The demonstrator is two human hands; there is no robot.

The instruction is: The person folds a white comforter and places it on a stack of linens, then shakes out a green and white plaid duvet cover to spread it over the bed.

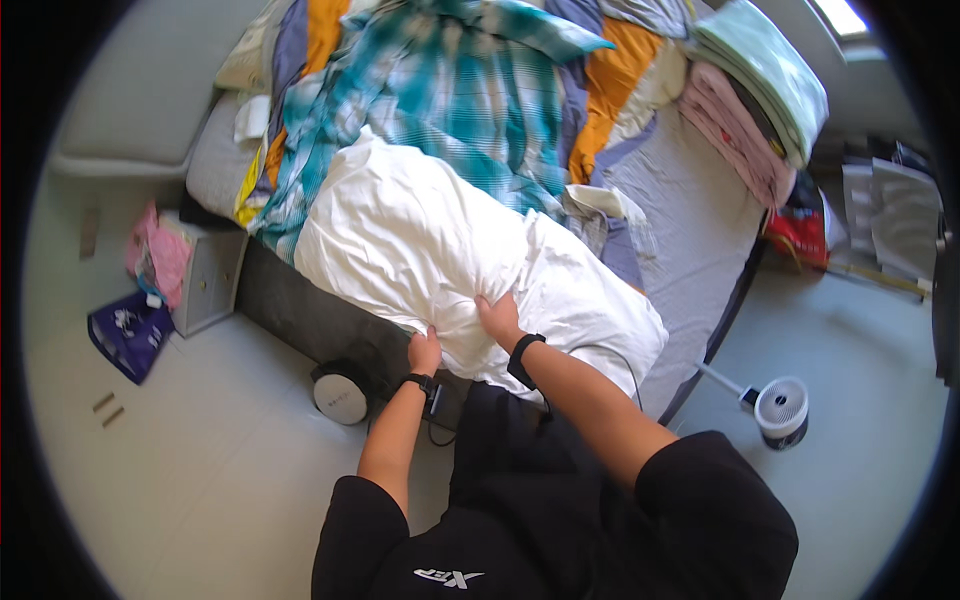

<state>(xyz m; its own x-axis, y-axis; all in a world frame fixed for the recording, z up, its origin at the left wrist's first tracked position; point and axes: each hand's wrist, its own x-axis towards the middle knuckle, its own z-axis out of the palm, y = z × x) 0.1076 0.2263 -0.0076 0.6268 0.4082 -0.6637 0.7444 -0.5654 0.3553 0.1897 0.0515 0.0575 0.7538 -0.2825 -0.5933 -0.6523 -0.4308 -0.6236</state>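
Stretching across the upper middle of the view, the bed (690, 345) wears a wrinkled grey sheet and has a dark side facing the person. Slanting over its near edge lies the white bundle (395, 235), pillow-shaped and creased, its right end reaching down toward the person. Beyond it, partly covered by it, spreads the teal plaid cloth (430, 110), with orange fabric (610, 90) showing on either side. At the bed's right edge, a folded pale green quilt (760, 75) rests on a folded pink blanket (728, 135). Beside the left end of the bed stands a pale cabinet (212, 280), and a purple bag (132, 335) is next to it. On the right, near the bed, is a white fan (782, 400); on the near side sits a round white-faced device (340, 398). Both hands are clamped on the white bundle near its middle, close together but apart: the left hand (425, 352) grips its near edge, the right hand (500, 320) bunches cloth slightly farther in, fingers mostly hidden. Each wrist carries a black band (522, 360).
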